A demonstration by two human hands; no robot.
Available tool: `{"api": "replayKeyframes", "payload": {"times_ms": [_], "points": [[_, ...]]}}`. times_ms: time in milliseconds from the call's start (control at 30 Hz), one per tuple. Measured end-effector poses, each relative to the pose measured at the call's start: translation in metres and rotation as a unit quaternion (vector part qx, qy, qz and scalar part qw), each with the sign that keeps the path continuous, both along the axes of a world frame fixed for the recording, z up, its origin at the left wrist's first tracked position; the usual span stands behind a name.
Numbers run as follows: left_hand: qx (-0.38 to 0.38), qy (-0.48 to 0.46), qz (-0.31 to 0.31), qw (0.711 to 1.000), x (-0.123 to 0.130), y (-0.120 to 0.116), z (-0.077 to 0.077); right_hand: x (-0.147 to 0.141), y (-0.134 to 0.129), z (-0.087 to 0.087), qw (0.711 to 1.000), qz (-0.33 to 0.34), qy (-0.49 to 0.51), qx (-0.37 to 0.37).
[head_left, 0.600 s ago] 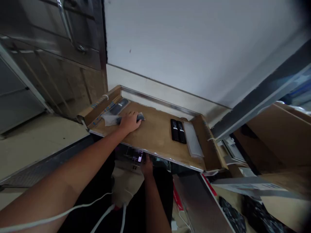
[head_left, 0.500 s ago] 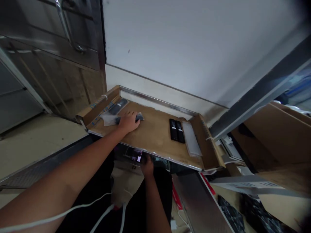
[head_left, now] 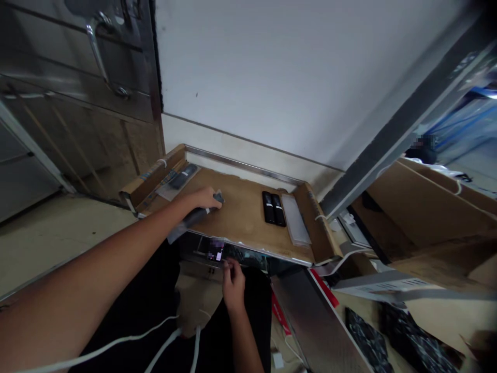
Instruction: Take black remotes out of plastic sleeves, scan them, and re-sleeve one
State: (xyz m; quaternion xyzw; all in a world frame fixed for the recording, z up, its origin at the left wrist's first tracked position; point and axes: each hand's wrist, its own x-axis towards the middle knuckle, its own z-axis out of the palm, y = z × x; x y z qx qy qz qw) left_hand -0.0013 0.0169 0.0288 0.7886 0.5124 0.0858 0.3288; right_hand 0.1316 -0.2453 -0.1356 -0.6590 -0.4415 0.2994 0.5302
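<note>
My left hand (head_left: 205,198) is closed on a dark, remote-like device (head_left: 196,215) in a clear plastic sleeve, over the left part of a cardboard-lined tray (head_left: 240,207). Another sleeved dark device (head_left: 184,177) lies behind it at the tray's left end. Two black devices (head_left: 273,208) with white labels lie side by side on the right, beside a stack of clear sleeves (head_left: 295,219). My right hand (head_left: 233,282) is below the tray's front edge, its fingers curled together; whether something small is between them cannot be made out.
A lit phone screen (head_left: 216,249) shows under the tray's front edge. White cables (head_left: 128,339) cross my lap. At the right stand a large cardboard box (head_left: 427,217) and a metal panel (head_left: 310,321). A metal door handle (head_left: 101,57) is upper left.
My left hand has lifted the sleeved device, whose sleeve end now hangs toward the tray's front edge. My right hand has come away from the dark area by the phone. The view has shifted slightly.
</note>
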Motion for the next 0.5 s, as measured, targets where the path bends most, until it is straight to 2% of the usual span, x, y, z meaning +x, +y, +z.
{"api": "replayKeyframes", "payload": {"times_ms": [67, 167, 267, 367, 500], "points": [[-0.007, -0.127, 0.013, 0.992, 0.01, -0.022, 0.003, -0.003, -0.005, 0.032, 0.997, -0.005, 0.073, 0.036], [-0.007, -0.296, 0.038, 0.954, 0.034, -0.062, 0.016, 0.003, 0.0, 0.084, 0.981, -0.015, 0.177, 0.074], [-0.015, -0.381, 0.002, 0.924, 0.059, -0.094, 0.037, 0.015, 0.01, 0.126, 0.96, 0.028, 0.278, 0.036], [0.004, -0.428, -0.043, 0.903, 0.072, -0.11, 0.058, 0.023, 0.011, 0.149, 0.943, 0.053, 0.328, -0.019], [0.05, -0.418, -0.074, 0.904, 0.069, -0.108, 0.077, 0.034, 0.009, 0.16, 0.948, 0.074, 0.31, -0.005]]}}
